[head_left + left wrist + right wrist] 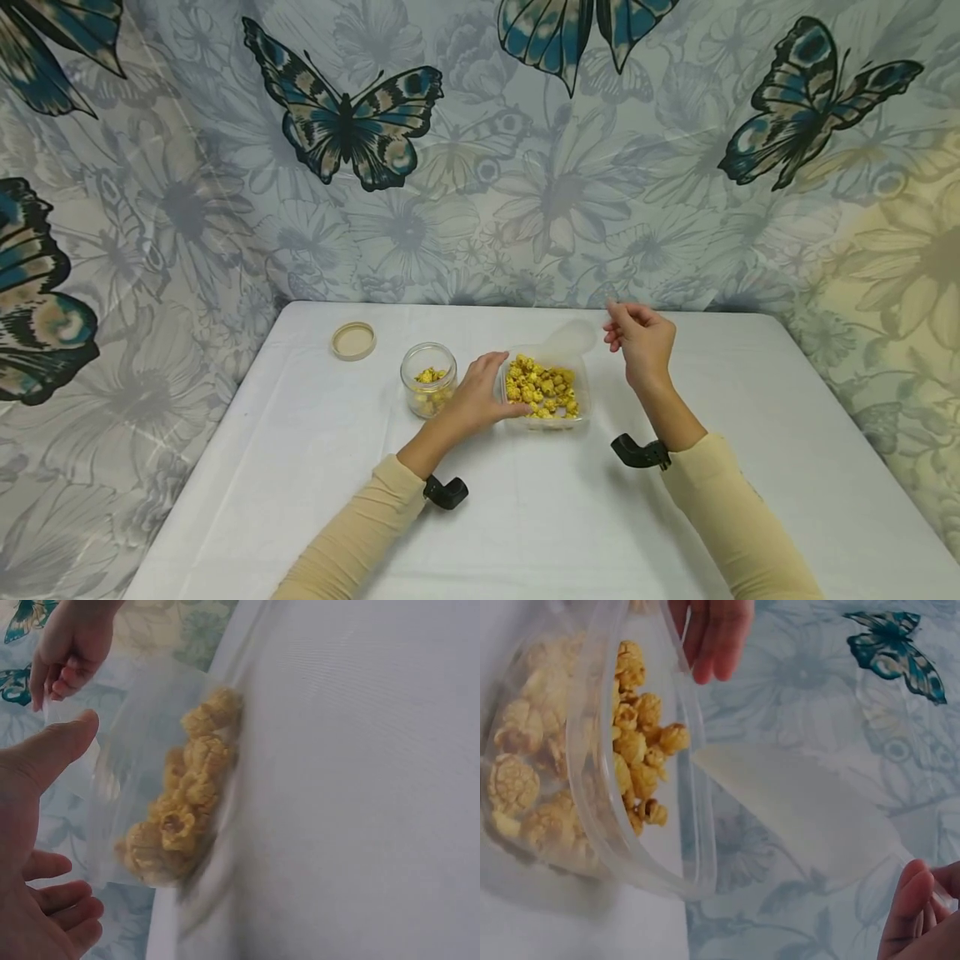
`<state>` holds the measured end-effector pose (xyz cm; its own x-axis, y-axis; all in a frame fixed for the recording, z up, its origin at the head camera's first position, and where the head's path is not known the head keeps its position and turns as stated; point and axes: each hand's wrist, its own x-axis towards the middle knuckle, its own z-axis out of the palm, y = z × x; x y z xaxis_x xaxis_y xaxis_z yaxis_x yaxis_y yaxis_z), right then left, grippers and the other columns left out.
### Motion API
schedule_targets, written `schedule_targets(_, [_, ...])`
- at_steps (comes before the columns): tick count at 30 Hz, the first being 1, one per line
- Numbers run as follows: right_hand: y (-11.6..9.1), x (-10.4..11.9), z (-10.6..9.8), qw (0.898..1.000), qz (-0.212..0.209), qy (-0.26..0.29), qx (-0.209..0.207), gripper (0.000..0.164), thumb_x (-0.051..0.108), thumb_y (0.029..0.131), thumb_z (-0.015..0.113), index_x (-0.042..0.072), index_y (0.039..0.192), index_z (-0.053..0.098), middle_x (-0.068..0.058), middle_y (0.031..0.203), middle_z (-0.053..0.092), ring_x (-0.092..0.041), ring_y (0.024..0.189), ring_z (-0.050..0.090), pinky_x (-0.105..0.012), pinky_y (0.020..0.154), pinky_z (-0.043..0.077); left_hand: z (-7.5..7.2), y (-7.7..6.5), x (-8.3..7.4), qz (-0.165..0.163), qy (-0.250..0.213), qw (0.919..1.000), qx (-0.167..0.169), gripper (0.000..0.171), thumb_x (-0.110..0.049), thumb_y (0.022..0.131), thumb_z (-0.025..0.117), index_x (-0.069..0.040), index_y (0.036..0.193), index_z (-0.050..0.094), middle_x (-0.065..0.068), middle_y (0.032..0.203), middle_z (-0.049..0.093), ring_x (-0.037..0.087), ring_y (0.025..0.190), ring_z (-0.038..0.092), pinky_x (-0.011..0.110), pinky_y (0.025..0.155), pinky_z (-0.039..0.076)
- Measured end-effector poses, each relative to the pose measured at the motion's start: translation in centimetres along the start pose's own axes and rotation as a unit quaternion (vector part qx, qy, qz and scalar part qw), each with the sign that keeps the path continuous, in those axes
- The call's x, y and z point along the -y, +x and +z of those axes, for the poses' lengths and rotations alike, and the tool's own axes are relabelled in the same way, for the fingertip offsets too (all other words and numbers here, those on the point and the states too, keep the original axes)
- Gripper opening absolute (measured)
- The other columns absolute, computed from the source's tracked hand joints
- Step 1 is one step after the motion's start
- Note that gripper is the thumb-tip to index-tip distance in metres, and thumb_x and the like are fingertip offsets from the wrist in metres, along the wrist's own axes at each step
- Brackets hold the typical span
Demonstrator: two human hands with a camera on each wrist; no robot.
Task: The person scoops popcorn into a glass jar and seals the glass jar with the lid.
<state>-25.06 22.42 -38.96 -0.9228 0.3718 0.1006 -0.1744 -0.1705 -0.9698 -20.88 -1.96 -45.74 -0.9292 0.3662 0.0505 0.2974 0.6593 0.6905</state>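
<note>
A clear plastic tub (551, 423) of yellow popcorn (534, 385) sits mid-table. My left hand (476, 396) is at its left side, thumb toward the front and fingers toward the back, loosely extended. Whether they touch the tub is unclear. In the right wrist view, my right hand (922, 919) pinches the thin handle of a translucent white scoop (802, 814). Its blade, with nothing visible on it, hangs over the tub's far right rim. Left of the tub stands an open glass jar (427, 354) with some popcorn inside.
A round beige-rimmed lid (353, 342) lies on the white-covered table (525, 525), behind and left of the jar. Butterfly-patterned fabric (450, 250) rises behind the table's back edge. Each wrist carries a black camera mount (639, 452).
</note>
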Motion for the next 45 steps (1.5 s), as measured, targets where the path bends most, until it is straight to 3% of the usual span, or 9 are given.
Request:
schedule_targets(7, [-0.2, -0.3, -0.1, 0.995, -0.063, -0.082, 0.01, 0.012, 0.006, 0.089, 0.068, -0.003, 0.081, 0.067, 0.004, 0.054, 0.061, -0.006, 0.039, 0.053, -0.016, 0.036, 0.042, 0.6, -0.2, 0.2, -0.015, 0.004, 0.9998, 0.01, 0.101, -0.051, 0.076, 0.08, -0.007, 0.152, 0.029, 0.014, 0.155, 0.031, 0.033, 0.144, 0.031, 0.05, 0.114, 0.036])
schedule_targets(11, [-0.9, 0.1, 0.2, 0.975, -0.145, -0.168, 0.024, 0.019, 0.006, 0.09, 0.067, -0.012, 0.086, 0.068, 0.0, 0.055, 0.062, -0.003, 0.04, 0.052, -0.014, 0.038, 0.041, 0.7, -0.2, 0.4, -0.016, 0.013, 0.9997, 0.013, 0.104, -0.052, 0.074, 0.08, -0.007, 0.153, 0.029, 0.013, 0.155, 0.031, 0.031, 0.144, 0.031, 0.048, 0.114, 0.036])
schedule_targets(16, [-1.7, 0.4, 0.8, 0.921, -0.278, -0.269, 0.04, 0.018, 0.004, 0.09, 0.067, -0.011, 0.082, 0.071, -0.021, 0.062, 0.064, 0.002, 0.044, 0.049, -0.008, 0.044, 0.04, 0.6, -0.2, 0.5, -0.015, 0.02, 0.9995, 0.022, 0.107, -0.055, 0.074, 0.079, -0.007, 0.154, 0.027, 0.012, 0.157, 0.03, 0.031, 0.145, 0.029, 0.047, 0.115, 0.035])
schedule_targets(24, [-1.3, -1.0, 0.9, 0.816, -0.42, -0.384, 0.098, 0.01, 0.004, 0.086, 0.072, -0.005, 0.081, 0.073, -0.014, 0.063, 0.064, -0.016, 0.05, 0.051, -0.023, 0.049, 0.042, 0.6, -0.3, 0.6, -0.016, 0.02, 0.9994, 0.025, 0.108, -0.056, 0.074, 0.079, -0.007, 0.154, 0.026, 0.012, 0.157, 0.029, 0.031, 0.145, 0.029, 0.049, 0.115, 0.035])
schedule_targets(26, [-1.1, -1.3, 0.7, 0.801, -0.425, -0.403, 0.128, 0.009, 0.005, 0.086, 0.072, -0.004, 0.082, 0.072, -0.013, 0.064, 0.064, -0.016, 0.05, 0.05, -0.027, 0.049, 0.041, 0.7, -0.3, 0.6, -0.018, 0.02, 0.9993, 0.025, 0.108, -0.056, 0.074, 0.079, -0.007, 0.154, 0.026, 0.012, 0.157, 0.029, 0.031, 0.145, 0.029, 0.049, 0.115, 0.035])
schedule_targets(29, [-0.4, -1.6, 0.2, 0.814, -0.383, -0.407, 0.158, 0.009, 0.005, 0.087, 0.071, -0.003, 0.085, 0.073, -0.012, 0.064, 0.064, -0.014, 0.049, 0.051, -0.023, 0.048, 0.043, 0.7, -0.2, 0.5, -0.02, 0.018, 0.9993, 0.025, 0.108, -0.056, 0.073, 0.079, -0.008, 0.154, 0.026, 0.011, 0.157, 0.029, 0.03, 0.145, 0.029, 0.049, 0.115, 0.035])
schedule_targets(33, [0.6, -1.9, -0.7, 0.869, -0.26, -0.386, 0.165, 0.016, 0.009, 0.092, 0.066, -0.005, 0.093, 0.073, -0.017, 0.067, 0.065, -0.021, 0.05, 0.058, -0.017, 0.045, 0.045, 0.8, -0.2, 0.5, -0.02, 0.012, 0.9993, 0.028, 0.107, -0.054, 0.074, 0.079, -0.008, 0.154, 0.026, 0.011, 0.158, 0.028, 0.031, 0.145, 0.029, 0.049, 0.114, 0.036])
schedule_targets(36, [1.2, -2.0, -1.4, 0.898, -0.171, -0.366, 0.171, 0.023, 0.015, 0.095, 0.064, -0.006, 0.097, 0.072, -0.018, 0.068, 0.064, -0.021, 0.052, 0.06, -0.018, 0.045, 0.047, 0.8, -0.2, 0.5, -0.02, 0.014, 0.9994, 0.027, 0.106, -0.053, 0.074, 0.08, -0.008, 0.154, 0.027, 0.011, 0.157, 0.029, 0.031, 0.145, 0.03, 0.049, 0.114, 0.036])
schedule_targets(45, [2.0, -2.1, -2.0, 0.933, -0.021, -0.291, 0.212, 0.034, 0.019, 0.096, 0.063, -0.013, 0.106, 0.066, 0.002, 0.064, 0.061, -0.004, 0.051, 0.054, -0.019, 0.046, 0.048, 0.8, -0.2, 0.5, -0.014, 0.015, 0.9997, 0.015, 0.106, -0.053, 0.073, 0.081, -0.008, 0.153, 0.028, 0.011, 0.157, 0.031, 0.03, 0.145, 0.03, 0.047, 0.116, 0.035])
